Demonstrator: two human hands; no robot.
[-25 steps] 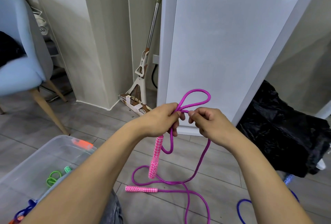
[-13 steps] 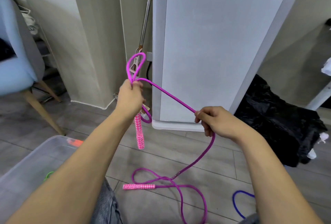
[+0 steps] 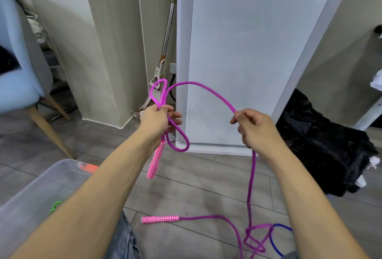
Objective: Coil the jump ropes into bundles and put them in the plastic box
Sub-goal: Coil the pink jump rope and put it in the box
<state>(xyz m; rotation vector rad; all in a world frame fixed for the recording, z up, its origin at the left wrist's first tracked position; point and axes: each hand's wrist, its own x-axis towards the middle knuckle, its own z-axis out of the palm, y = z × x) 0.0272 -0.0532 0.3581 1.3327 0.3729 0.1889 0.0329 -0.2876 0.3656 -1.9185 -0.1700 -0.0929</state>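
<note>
Low at the near left, a clear plastic box on the floor, with an orange latch at its far rim and a bit of green rope showing inside. Just beside it, a strip of denim at the bottom edge. On the grey floor ahead, one pink handle lying flat, its purple rope trailing right into a loose tangle beside a blue rope near the bottom right.

Higher up, both forearms reaching forward. Left hand gripping the gathered purple rope, fingers curled round it: a small loop standing above the fist, another loop hanging below, and the second pink handle dangling straight down under the hand. From that fist, a wide arc of rope rising and crossing over to the right hand, pinched there between thumb and forefinger, the other fingers curled; from that hand, the rope dropping straight to the floor tangle. Hands held well apart, rope wholly outside the box.

Farther back, a tall white panel standing upright behind the hands. To its left, a mop leaning in the corner against a beige wall. At far left, a light blue chair on wooden legs. At right, a heap of black plastic on the floor against the wall.
</note>
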